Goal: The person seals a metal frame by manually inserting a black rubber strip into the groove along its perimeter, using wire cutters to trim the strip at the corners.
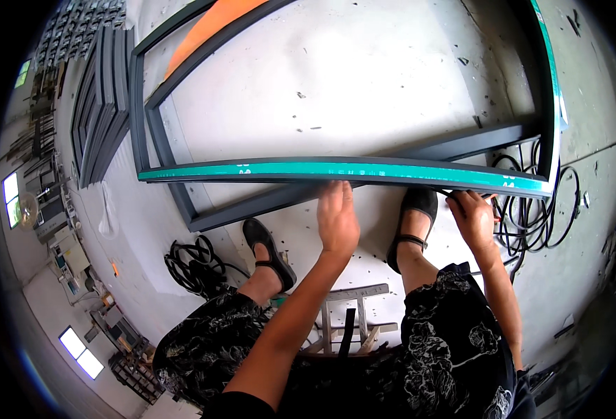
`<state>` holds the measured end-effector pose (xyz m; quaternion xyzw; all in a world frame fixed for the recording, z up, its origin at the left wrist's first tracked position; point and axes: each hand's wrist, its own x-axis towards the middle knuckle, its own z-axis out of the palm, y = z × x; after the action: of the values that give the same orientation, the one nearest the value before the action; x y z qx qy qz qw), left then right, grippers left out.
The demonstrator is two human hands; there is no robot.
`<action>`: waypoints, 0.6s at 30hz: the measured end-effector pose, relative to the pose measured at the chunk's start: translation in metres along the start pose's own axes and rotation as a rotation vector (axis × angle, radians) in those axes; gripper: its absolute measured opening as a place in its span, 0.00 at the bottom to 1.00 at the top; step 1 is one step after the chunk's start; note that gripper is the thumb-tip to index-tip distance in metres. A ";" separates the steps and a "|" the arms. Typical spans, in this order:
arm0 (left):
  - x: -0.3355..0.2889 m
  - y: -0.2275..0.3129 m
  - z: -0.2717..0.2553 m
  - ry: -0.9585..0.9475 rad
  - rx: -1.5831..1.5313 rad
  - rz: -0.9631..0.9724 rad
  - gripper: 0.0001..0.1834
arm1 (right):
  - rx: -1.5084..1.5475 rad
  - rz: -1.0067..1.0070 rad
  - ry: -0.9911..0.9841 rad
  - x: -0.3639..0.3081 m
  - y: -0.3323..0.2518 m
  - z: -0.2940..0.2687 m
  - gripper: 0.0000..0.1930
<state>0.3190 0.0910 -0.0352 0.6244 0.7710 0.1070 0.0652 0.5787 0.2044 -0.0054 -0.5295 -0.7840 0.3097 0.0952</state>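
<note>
our left hand (339, 220), fingers nearly straight, and right hand (474, 218), fingers curled, sit at a green-banded grey frame (364, 170), though we cannot tell their grip.

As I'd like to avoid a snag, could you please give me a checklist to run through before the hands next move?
1. Left hand at the green-faced bar: ok, fingers at its near edge.
2. Right hand firmly gripping: cannot tell, its fingertips are partly hidden near the bar.
3. Upper frame and lower frame lined up: not ok, the lower one lies askew.
4. Right shoe clear of the bar: cannot tell, its toe appears right by the near edge.
5. Black cables well away from the right hand: not ok, they lie close beside it.
</note>
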 end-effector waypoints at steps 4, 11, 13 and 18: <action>0.005 0.013 0.008 -0.024 0.002 0.006 0.21 | 0.007 -0.020 -0.015 0.000 -0.003 0.000 0.07; -0.005 0.007 0.016 0.012 0.020 0.058 0.23 | 0.034 0.029 0.010 0.001 0.003 0.012 0.07; 0.001 0.022 0.010 -0.006 -0.023 0.027 0.23 | 0.025 0.023 0.027 0.002 0.004 0.011 0.07; 0.007 0.035 0.018 0.010 -0.121 0.056 0.23 | 0.033 0.003 -0.003 -0.002 0.006 0.009 0.07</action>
<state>0.3549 0.1061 -0.0433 0.6402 0.7455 0.1585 0.0959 0.5803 0.2004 -0.0154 -0.5285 -0.7782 0.3235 0.1026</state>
